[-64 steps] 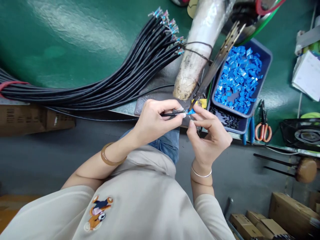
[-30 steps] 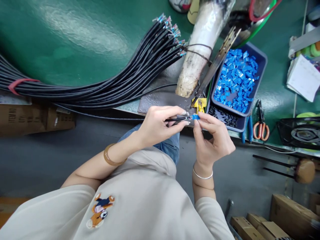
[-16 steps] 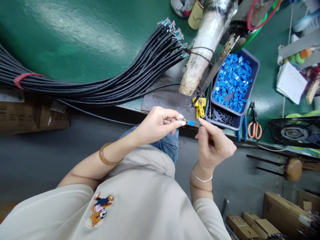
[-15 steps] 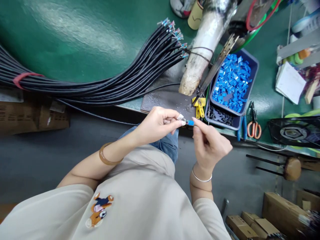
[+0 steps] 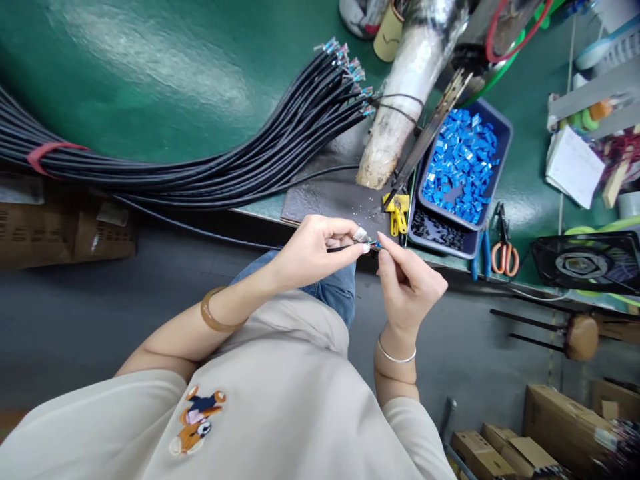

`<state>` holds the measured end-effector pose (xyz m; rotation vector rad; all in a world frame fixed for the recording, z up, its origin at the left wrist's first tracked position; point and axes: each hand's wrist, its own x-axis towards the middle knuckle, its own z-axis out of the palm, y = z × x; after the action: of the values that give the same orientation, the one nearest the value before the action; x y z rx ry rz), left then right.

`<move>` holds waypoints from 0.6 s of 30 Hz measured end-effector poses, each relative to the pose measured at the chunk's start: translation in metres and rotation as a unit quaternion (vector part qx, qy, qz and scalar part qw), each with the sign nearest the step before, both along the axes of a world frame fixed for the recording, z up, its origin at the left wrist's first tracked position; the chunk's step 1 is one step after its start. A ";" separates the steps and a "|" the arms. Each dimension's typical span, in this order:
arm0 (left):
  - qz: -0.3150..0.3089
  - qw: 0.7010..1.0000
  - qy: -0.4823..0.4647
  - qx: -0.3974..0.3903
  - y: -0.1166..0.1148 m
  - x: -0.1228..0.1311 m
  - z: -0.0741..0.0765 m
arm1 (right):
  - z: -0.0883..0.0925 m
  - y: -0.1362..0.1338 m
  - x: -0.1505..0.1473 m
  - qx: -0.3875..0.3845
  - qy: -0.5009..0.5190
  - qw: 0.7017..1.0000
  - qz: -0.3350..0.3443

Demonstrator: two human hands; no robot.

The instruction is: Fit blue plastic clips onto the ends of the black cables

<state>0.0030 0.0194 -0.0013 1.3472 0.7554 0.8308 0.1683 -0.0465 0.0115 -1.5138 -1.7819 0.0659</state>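
My left hand [image 5: 317,252] is closed in a pinch on the end of a black cable [image 5: 341,249], where thin coloured wires stick out past the sheath. Something pale is wrapped round a fingertip of that hand. Thumb and index finger of my right hand [image 5: 411,283] pinch a small blue plastic connector piece [image 5: 377,245] at the wire tips; the fingers mostly cover it. Both hands meet just off the bench edge, above my lap. A large bundle of black cables [image 5: 225,175] with stripped, coloured wire ends lies on the bench at the left.
A grey bin [image 5: 506,143] of blue pieces rests over another bin [image 5: 467,251] of small black parts. Near them are a yellow tool [image 5: 399,217], blue-handled pliers [image 5: 483,255] and orange-handled scissors [image 5: 505,257]. A wrapped white tube [image 5: 395,117] slants over the bench; a black fan [image 5: 585,263] stands right.
My right hand has moved left towards my left hand, bringing the blue connector piece closer over the wire ends. More of the piece is now covered. My left hand stays nearly in place.
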 end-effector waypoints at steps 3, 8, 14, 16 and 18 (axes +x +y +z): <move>-0.001 1.000 0.004 -0.007 0.000 0.000 0.000 | -0.006 0.001 0.002 0.024 -0.066 0.997 0.014; -0.019 0.999 -0.008 -0.033 0.003 -0.001 -0.001 | -0.015 0.001 0.004 0.050 -0.165 0.985 0.006; -0.008 0.999 -0.016 -0.042 0.004 -0.001 -0.003 | -0.016 0.003 -0.005 0.053 -0.076 0.996 -0.012; 0.002 1.000 -0.005 -0.031 0.002 0.000 -0.003 | -0.015 0.004 -0.008 0.045 -0.018 0.998 -0.030; 0.016 1.000 0.003 -0.004 0.000 0.002 -0.003 | -0.014 0.005 -0.011 -0.002 0.065 0.997 -0.039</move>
<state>0.0049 0.0190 -0.0041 1.3333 0.7863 0.8486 0.1577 -0.0414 -0.0022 -1.5439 -1.6210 0.1257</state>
